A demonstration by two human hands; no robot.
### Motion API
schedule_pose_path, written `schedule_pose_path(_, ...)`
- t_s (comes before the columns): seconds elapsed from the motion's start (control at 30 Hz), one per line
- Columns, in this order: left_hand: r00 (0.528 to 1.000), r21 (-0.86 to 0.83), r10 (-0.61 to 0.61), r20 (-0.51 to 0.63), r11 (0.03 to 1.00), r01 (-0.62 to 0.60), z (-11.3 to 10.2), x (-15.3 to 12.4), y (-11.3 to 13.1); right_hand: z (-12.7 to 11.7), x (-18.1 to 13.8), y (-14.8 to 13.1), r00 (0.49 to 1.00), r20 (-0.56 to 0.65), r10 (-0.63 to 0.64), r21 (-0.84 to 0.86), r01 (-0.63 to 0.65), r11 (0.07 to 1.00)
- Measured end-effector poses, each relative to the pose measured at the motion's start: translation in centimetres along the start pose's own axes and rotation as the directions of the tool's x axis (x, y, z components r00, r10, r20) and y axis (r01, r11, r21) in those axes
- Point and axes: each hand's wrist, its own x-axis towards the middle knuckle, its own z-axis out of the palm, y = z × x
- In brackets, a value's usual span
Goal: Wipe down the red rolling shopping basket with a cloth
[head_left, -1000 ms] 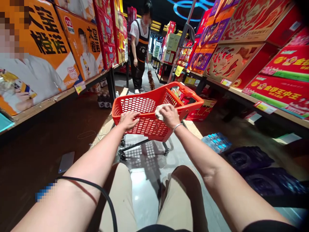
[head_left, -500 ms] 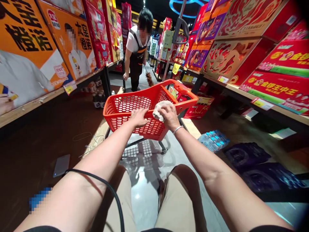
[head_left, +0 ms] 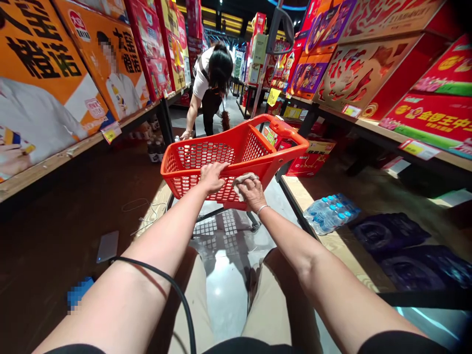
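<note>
A red plastic shopping cart (head_left: 221, 152) with a perforated basket stands across the aisle in front of me. My left hand (head_left: 213, 178) grips its near rim around the middle, the fingers hooked over the edge. In my right hand (head_left: 253, 193) is a whitish cloth (head_left: 239, 183), pressed against the near outer side of the basket below the rim. The fingers lie bent over the cloth and hide part of it. A bracelet circles my right wrist.
Beyond the cart a person (head_left: 212, 73) bends down, one hand low near the basket's far end. Shelves with orange boxes (head_left: 106, 64) line the left, red gift boxes (head_left: 376, 73) the right. Shrink-wrapped water bottles (head_left: 330, 214) sit low at right. A black cable (head_left: 173, 285) crosses my left forearm.
My right hand and the cloth have moved down from the rim onto the basket's side. My left hand stays on the rim. The other person has bent lower, reaching down.
</note>
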Motion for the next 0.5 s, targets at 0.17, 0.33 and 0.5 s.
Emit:
schedule_pose_path(0.17,1.000,0.004,-0.004,0.014,1.000,0.004,-0.1,-0.3,-0.2,-1.2,-1.7,1.3,0.982,0.107,-0.158,-0.013,0.160,0.987)
schedule_pose_path(0.33,1.000,0.029,0.009,0.001,1.000,-0.009,-0.3,-0.6,-0.8,-5.5,0.8,2.9,0.976,-0.115,-0.184,-0.058,0.178,0.982)
schedule_pose_path(0.5,1.000,0.016,-0.016,0.004,1.000,0.016,-0.8,-1.1,-1.7,-6.8,1.4,4.6,0.955,-0.290,-0.060,-0.076,0.040,0.996)
